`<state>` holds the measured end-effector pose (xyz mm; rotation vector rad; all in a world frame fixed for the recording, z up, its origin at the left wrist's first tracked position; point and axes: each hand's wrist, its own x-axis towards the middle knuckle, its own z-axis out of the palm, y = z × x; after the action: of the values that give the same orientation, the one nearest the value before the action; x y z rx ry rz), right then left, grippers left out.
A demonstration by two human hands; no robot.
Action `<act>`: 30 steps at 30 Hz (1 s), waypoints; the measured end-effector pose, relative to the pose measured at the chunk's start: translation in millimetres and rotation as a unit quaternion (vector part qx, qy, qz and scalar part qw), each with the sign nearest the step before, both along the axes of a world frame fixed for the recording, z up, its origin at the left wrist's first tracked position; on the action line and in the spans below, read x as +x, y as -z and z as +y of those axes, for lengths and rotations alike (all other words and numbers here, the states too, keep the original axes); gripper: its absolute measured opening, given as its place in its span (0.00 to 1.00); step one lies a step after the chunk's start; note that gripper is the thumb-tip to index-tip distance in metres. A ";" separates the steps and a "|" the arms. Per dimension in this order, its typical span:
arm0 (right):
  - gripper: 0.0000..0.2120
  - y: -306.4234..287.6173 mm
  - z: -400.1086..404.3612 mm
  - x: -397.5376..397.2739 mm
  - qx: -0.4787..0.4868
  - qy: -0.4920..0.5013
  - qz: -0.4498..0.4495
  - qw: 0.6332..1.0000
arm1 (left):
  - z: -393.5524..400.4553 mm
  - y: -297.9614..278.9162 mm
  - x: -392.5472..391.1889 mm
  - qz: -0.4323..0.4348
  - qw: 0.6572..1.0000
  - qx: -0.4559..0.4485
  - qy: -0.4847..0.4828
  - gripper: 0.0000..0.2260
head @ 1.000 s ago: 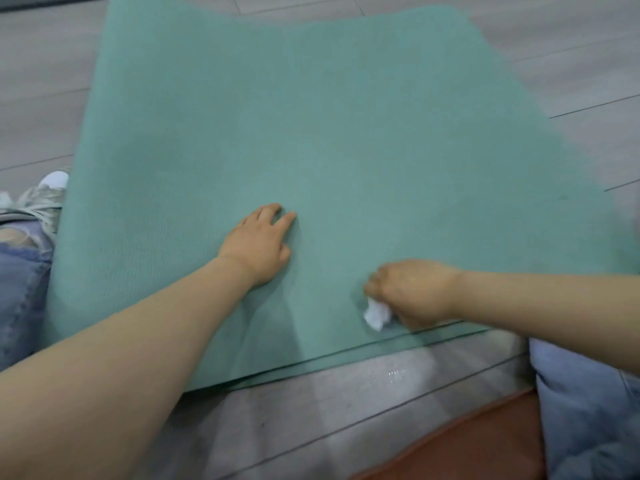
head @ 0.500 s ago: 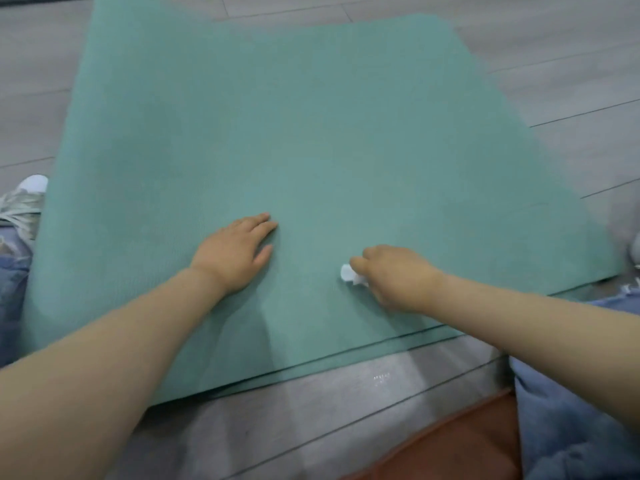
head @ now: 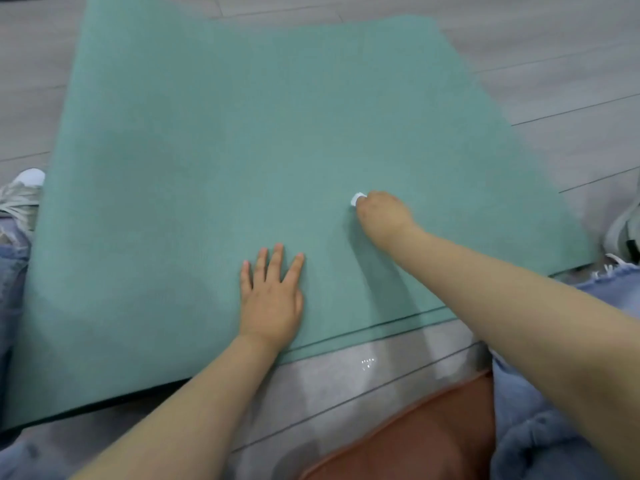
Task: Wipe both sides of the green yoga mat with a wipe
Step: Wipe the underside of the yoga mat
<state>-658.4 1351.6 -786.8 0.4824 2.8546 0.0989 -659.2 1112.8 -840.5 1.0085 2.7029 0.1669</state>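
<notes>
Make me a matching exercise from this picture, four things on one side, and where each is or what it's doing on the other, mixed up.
Things:
1. left hand
2. right hand
3. wipe
4. green yoga mat

States:
A. bunched up, white, held in fingers
B. spread over the grey floor
C. fingers straight, pressed flat on the mat
D. curled round the wipe, farther up the mat

Pairs: 1-C, 2-D, 3-A, 4-B

Grey plank floor [head: 554,81] (rust cushion [head: 415,441]).
</notes>
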 end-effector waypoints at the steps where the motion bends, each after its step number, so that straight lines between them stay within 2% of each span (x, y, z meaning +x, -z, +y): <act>1: 0.15 -5.3 -12.6 17.5 0.008 -0.030 -0.038 0.999 | 1.7 1.5 -2.2 0.006 1.000 0.003 0.009 0.28; 4: 0.14 -24.7 -44.8 86.3 0.009 -0.109 -0.159 0.981 | 12.7 -2.2 -11.9 0.003 1.000 0.002 0.014 0.30; 7: 0.02 -43.1 -62.6 122.1 -0.038 -0.141 -0.307 0.940 | 34.9 -4.6 -11.7 -0.025 0.999 0.002 0.047 0.34; 10: 0.09 -49.1 -49.8 96.4 -0.059 -0.131 -0.368 0.919 | 49.1 -1.7 -1.3 -0.023 0.995 0.010 0.097 0.33; 12: 0.13 -42.6 -42.0 73.0 -0.035 -0.145 -0.320 0.936 | 49.5 0.9 4.8 -0.017 0.994 0.021 0.105 0.29; 14: 0.16 -32.7 -26.4 42.5 -0.016 -0.133 -0.230 0.964 | 45.7 5.1 7.8 0.005 0.992 0.035 0.118 0.27; 16: 0.15 -25.6 -0.8 11.0 -0.011 -0.094 -0.142 0.985 | 39.8 9.1 9.0 0.027 0.987 0.035 0.153 0.29; 19: 0.15 -14.9 50.3 -21.8 -0.035 0.035 -0.028 0.998 | 33.1 12.3 14.2 0.054 0.967 0.035 0.246 0.37; 22: 0.15 4.1 78.1 -22.4 -0.086 0.139 0.066 0.984 | 29.3 10.4 13.8 0.057 0.954 0.012 0.296 0.41; 25: 0.15 13.3 76.9 2.6 -0.138 0.115 0.087 0.980 | 32.0 7.9 9.0 0.067 0.945 0.004 0.320 0.40; 28: 0.10 12.5 71.1 34.2 -0.143 0.062 0.052 0.986 | 35.5 1.0 10.3 0.062 0.943 -0.032 0.326 0.38; 30: 0.11 9.1 62.9 52.2 -0.134 0.049 0.027 0.989 | 37.1 -4.6 14.8 0.059 0.946 -0.041 0.318 0.40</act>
<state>-606.2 1414.5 -795.9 0.5742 2.8304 -0.3151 -644.4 1149.9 -835.9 1.8370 2.3017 -0.1298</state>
